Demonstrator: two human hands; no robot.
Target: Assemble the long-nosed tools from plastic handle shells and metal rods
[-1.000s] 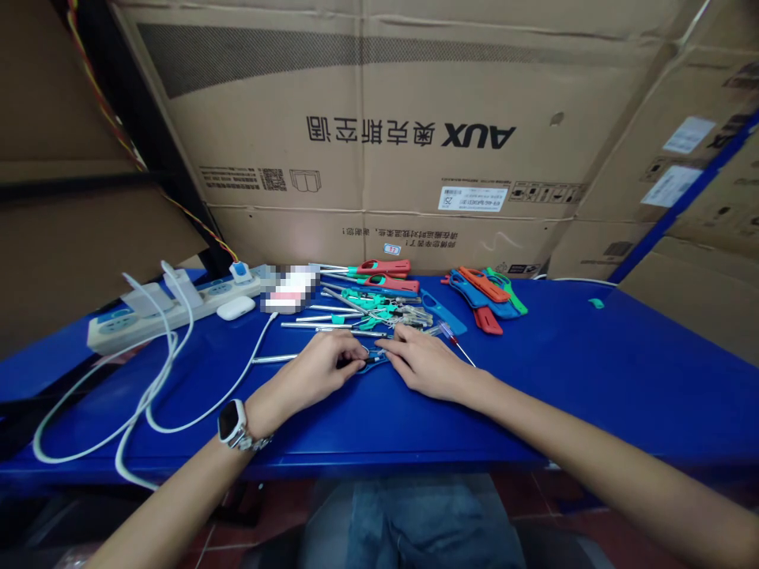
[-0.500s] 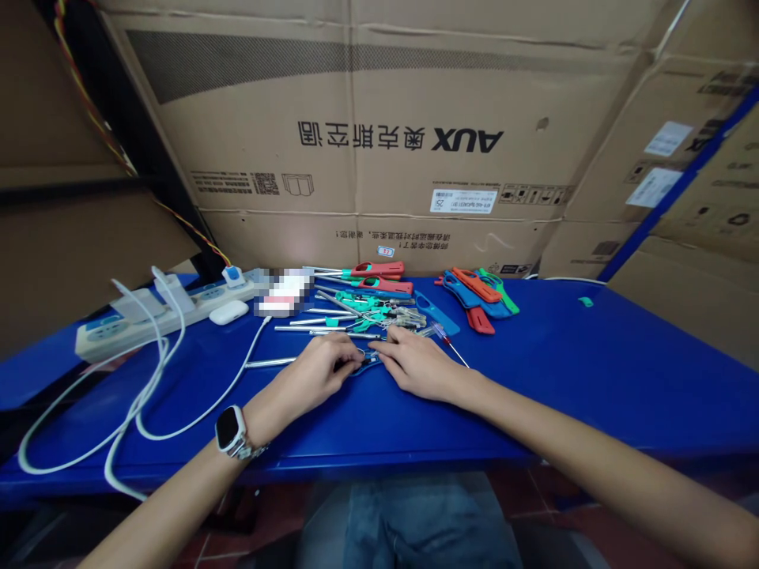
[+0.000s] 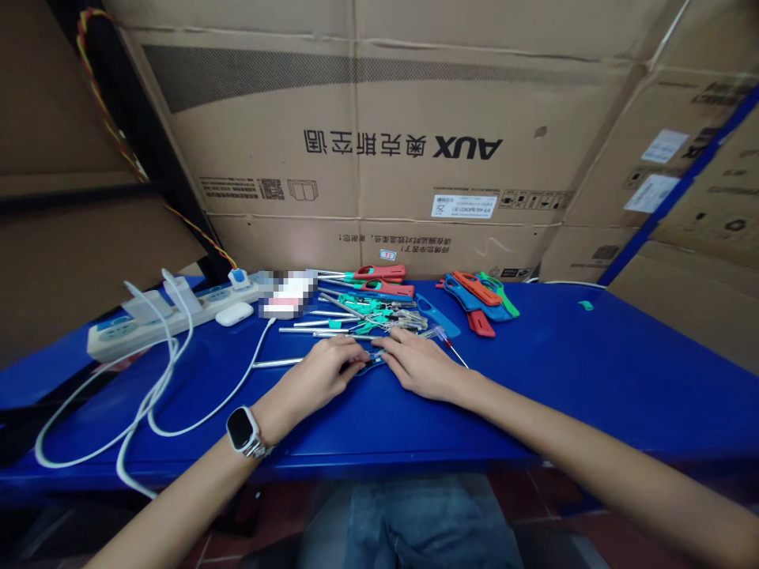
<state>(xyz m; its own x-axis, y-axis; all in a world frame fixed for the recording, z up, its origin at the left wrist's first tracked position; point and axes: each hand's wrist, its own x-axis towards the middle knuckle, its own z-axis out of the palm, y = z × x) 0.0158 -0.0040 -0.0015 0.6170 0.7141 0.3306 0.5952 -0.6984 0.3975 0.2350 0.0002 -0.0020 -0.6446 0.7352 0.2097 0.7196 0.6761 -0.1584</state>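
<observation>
Both hands work at one long-neck lighter [image 3: 278,363] lying on the table, its metal tube sticking out to the left from under my left hand [image 3: 332,365]. The left finger and thumb are pinched at its body, where blue plastic and thin wires show. From the other side my right hand [image 3: 418,365] bends its fingers onto the lighter's right end; the palms hide most of the body. Just beyond the fingers lie several opened lighter parts with metal tubes and green plastic pieces [image 3: 373,307]. A small screwdriver [image 3: 454,349] rests right of my right hand.
Red-handled lighters [image 3: 388,289] lie at the back. Loose blue, orange, red and green casing halves [image 3: 477,288] are piled to the right. On the left are a power strip [image 3: 100,341], a white case [image 3: 234,314], a phone and white cables [image 3: 175,363]. Cardboard [image 3: 403,95] stands behind.
The view has shifted slightly, so everything sits a little further right. My left fingers have moved slightly closer to the right hand at the lighter; the right hand stays about where it was.
</observation>
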